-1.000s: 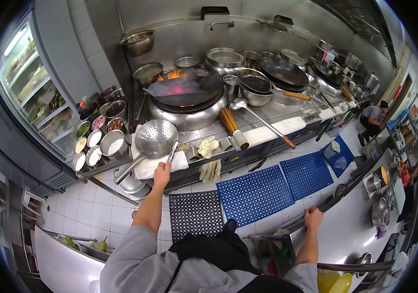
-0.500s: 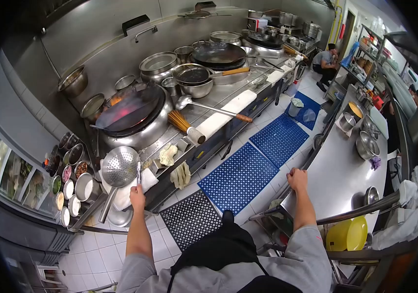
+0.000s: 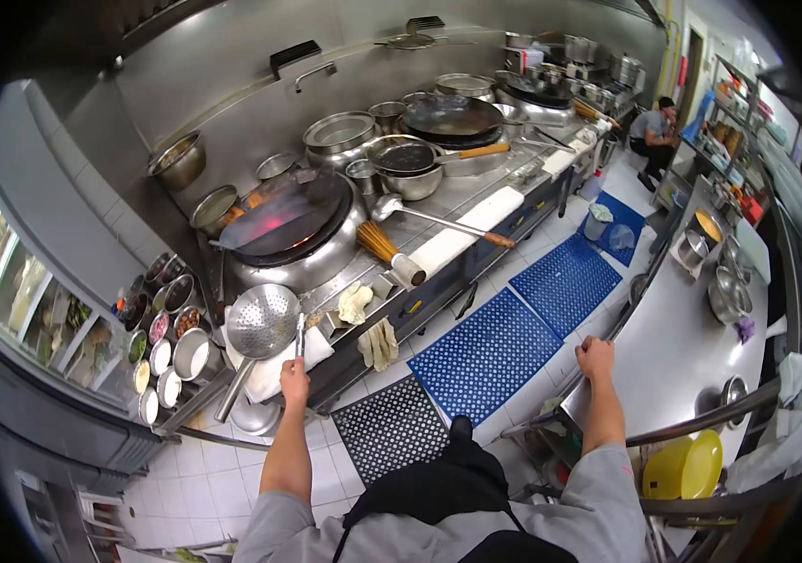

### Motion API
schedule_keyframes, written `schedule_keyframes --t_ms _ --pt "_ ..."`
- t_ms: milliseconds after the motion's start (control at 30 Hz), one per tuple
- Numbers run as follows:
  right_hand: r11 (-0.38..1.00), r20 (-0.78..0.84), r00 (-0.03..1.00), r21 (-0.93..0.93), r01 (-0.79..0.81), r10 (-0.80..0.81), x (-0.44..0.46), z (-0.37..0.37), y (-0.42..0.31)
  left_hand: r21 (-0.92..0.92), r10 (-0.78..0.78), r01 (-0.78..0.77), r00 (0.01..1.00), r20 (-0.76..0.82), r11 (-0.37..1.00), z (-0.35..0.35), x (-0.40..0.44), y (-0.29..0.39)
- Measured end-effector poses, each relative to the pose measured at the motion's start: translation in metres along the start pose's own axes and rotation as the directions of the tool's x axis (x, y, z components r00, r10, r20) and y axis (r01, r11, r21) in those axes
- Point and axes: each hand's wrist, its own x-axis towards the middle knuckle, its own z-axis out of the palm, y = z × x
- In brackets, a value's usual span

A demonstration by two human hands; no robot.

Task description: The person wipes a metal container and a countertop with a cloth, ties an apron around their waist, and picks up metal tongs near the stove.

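My left hand [image 3: 295,381] is closed around a slim metal utensil [image 3: 301,335] that points up; its exact kind is unclear. Beside it, a perforated strainer ladle [image 3: 262,319] lies on a white cloth [image 3: 304,360] at the counter edge. My right hand [image 3: 595,358] is curled into a fist by the near corner of the steel table [image 3: 668,361], with no object visible in it. Ahead on the left burner, a smoky dark wok [image 3: 288,220] glows reddish. A bamboo brush [image 3: 392,253] and a long-handled ladle [image 3: 438,221] rest on the range.
Small containers [image 3: 165,357] of ingredients stand at left. Yellow-green gloves [image 3: 378,345] hang from the range front. Blue mats [image 3: 485,357] and a black mat [image 3: 390,427] cover the aisle floor. A yellow tub [image 3: 682,466] sits at right. A person [image 3: 652,136] crouches at the far end.
The whole scene has shifted slightly right and down in view as my head turned a little left. Both hands keep much the same pose, the left still holding the utensil.
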Motion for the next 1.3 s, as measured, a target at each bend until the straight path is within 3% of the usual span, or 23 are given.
schedule_keyframes --t_ms 67,200,400,533,633,667,733,767,867,1300 --pt "1.000 -0.010 1.000 -0.003 0.008 -0.008 0.000 0.004 0.006 -0.257 0.081 -0.085 0.996 -0.027 0.963 0.009 -0.026 -0.002" --pt "0.999 0.032 0.999 -0.043 0.019 -0.018 0.004 0.007 0.005 -0.414 -0.053 0.056 0.998 0.020 0.908 0.018 -0.081 0.011" --pt "0.997 -0.014 0.998 -0.059 0.053 -0.054 0.006 0.009 0.006 -0.524 0.003 -0.019 0.999 -0.032 0.852 0.021 -0.102 0.028" --pt "0.997 -0.012 0.999 -0.057 0.045 -0.046 0.003 0.007 0.002 -0.412 -0.059 0.025 0.996 -0.070 0.911 0.015 -0.088 0.019" --pt "0.999 0.053 0.998 -0.039 0.025 -0.023 0.008 0.010 0.006 -0.602 -0.028 0.035 0.999 0.021 0.797 0.001 -0.093 0.051" --pt "0.998 0.038 0.999 -0.052 0.035 -0.034 0.009 0.010 0.007 -0.560 -0.064 0.082 0.997 0.051 0.824 -0.005 -0.090 0.054" --pt "0.996 0.009 0.999 -0.072 0.054 -0.053 0.007 0.011 0.006 -0.262 -0.270 0.254 0.962 -0.030 0.931 0.001 -0.071 0.031" --pt "0.997 0.018 0.998 -0.048 0.057 -0.056 0.007 0.014 0.005 -0.178 -0.389 0.393 0.919 0.056 0.902 0.003 -0.059 0.004" --pt "0.996 0.014 0.997 -0.025 0.081 -0.081 0.012 0.010 0.006 -0.004 -0.316 0.316 0.949 0.024 0.949 0.012 -0.049 -0.024" --pt "0.993 0.043 0.999 -0.114 0.036 -0.031 0.009 0.019 0.013 -0.024 -0.374 0.379 0.920 0.119 0.925 0.004 -0.044 -0.022"
